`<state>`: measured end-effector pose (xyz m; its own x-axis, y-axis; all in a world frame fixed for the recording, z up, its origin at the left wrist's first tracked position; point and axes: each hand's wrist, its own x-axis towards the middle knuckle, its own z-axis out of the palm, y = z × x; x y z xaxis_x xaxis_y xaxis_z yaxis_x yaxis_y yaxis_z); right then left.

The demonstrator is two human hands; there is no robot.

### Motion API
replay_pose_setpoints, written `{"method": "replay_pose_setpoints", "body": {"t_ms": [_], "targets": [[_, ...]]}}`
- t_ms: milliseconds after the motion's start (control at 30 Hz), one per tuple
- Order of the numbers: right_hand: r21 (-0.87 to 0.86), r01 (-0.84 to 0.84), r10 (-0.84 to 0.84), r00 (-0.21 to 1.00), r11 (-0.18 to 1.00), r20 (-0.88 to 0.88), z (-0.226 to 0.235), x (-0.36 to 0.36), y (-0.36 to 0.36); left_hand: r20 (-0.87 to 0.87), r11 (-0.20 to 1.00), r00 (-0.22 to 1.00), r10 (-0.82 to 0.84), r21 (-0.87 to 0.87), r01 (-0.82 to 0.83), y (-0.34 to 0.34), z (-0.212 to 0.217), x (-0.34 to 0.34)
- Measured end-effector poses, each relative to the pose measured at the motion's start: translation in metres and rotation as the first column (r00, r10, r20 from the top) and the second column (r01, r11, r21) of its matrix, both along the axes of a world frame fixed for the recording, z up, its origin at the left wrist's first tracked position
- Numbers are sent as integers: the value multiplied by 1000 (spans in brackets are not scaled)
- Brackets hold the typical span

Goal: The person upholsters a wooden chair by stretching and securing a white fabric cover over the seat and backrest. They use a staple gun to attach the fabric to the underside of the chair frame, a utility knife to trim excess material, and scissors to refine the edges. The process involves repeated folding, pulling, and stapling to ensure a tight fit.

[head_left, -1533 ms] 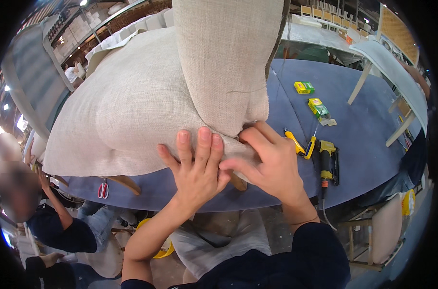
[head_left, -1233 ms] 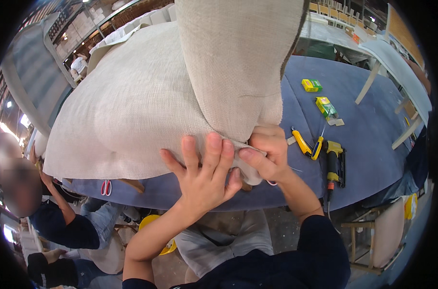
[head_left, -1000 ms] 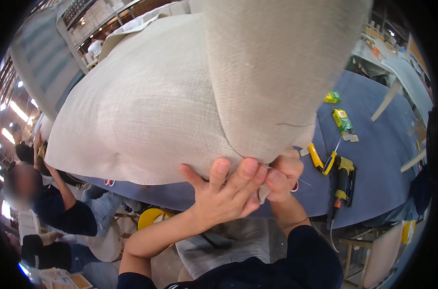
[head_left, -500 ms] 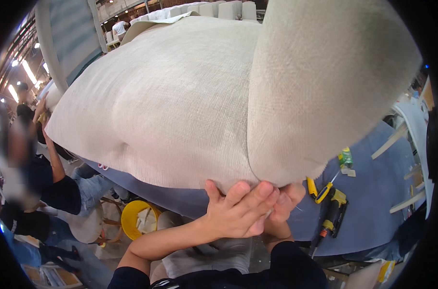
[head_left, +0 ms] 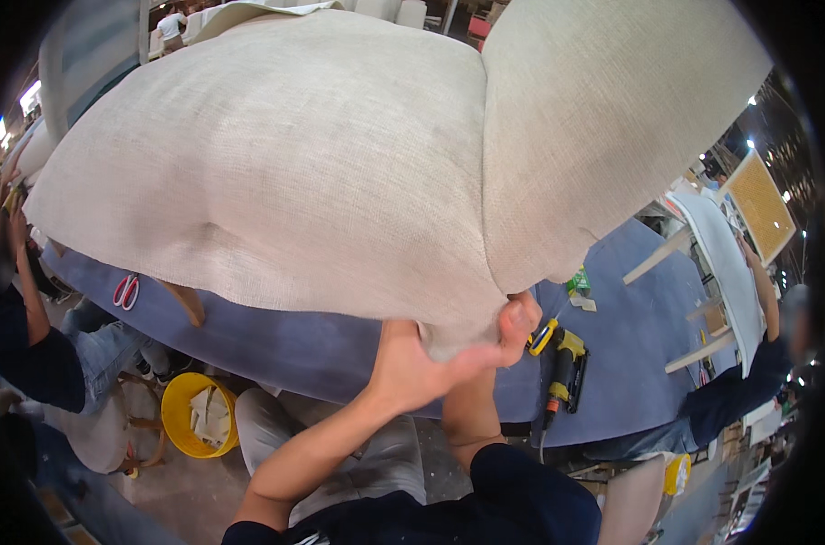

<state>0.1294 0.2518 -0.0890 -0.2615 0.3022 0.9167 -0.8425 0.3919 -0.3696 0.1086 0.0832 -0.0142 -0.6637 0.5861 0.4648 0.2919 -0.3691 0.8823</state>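
Since the earlier frame the view has dipped and closed in, so the beige chair point(head_left: 340, 173) now fills most of the picture and both hands sit tucked under its near edge instead of lying flat on top. At far left a person in a dark shirt and jeans point(head_left: 40, 354) sits beside the blue table point(head_left: 285, 345), with red-handled scissors point(head_left: 126, 291) lying on the table's left end under the chair's overhang, and a wooden chair leg point(head_left: 185, 304) angling down onto the table just right of them. Near the floor below, a yellow bucket point(head_left: 194, 413) holds pale fabric scraps, and it stands beside a padded stool. At centre the left hand point(head_left: 421, 368) is curled shut around a fold of the chair's fabric at its lower edge, thumb stretched right. Just behind it the right hand point(head_left: 512, 318) is mostly hidden by the left hand and the fabric; its grip cannot be told, though it presses against the same fold. Right of the hands a yellow and black power tool point(head_left: 565, 363) lies on the table, with a small green box point(head_left: 577, 282) farther back. At far right another person point(head_left: 748, 363) reaches up to a white table frame point(head_left: 712, 263).
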Motion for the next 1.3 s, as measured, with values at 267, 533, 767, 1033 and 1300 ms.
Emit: {"method": "replay_pose_setpoints", "body": {"t_ms": [267,533,767,1033,1300], "targets": [[171,571,-508,806,803,-303,3,-10,-7,236,974,962,-136,207,87,18,23,-6],[-73,633,-635,772,771,-7,33,-9,-32,293,977,932,-215,47,210,15,35,-10],[-230,334,-318,942,914,107,61,0,-39,371,983,923,-106,-104,154,14,41,-4],[202,596,-609,631,777,480,48,72,0,362,998,932,-30,-38,47,9,46,5],[844,476,-681,-534,248,502,-135,191,177,322,986,936,-142,-42,164,12,45,10]]}}
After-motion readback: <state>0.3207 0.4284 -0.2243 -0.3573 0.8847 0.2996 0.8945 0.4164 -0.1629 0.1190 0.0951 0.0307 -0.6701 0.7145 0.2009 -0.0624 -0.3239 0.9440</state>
